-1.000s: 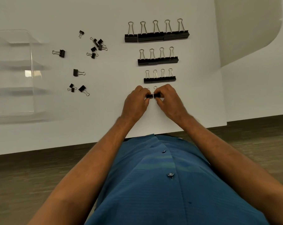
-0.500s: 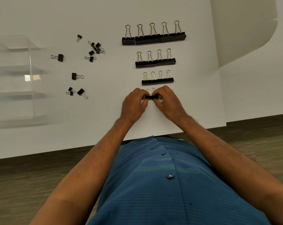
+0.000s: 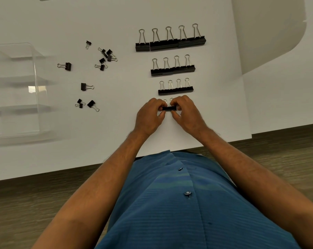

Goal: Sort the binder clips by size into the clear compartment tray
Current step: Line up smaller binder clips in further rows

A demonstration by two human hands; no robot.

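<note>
Just below the middle of the frame, the person's left hand (image 3: 149,115) and right hand (image 3: 186,114) meet over a short row of small black binder clips with silver wire handles (image 3: 169,108). Fingers and thumbs of both hands curl in and pinch the row from either end, apparently to square the clips up side by side like the rows above. Two wire loops peek out beyond the knuckles; how many clips sit under the fingers I cannot tell.

Above them on the white table (image 3: 215,114) lie three finished rows: the row of five largest clips (image 3: 170,43) highest, the row of four next-size clips (image 3: 172,70) under it, then the row of four smaller clips (image 3: 175,90). All handles point to the top of the frame, which makes the sizes easy to compare.

Left of centre, the scattered loose clips (image 3: 103,57) lie at all angles, still unsorted. The clear plastic compartment tray (image 3: 36,83) stands at the left edge, well apart from the hands; no clips show in it.
</note>
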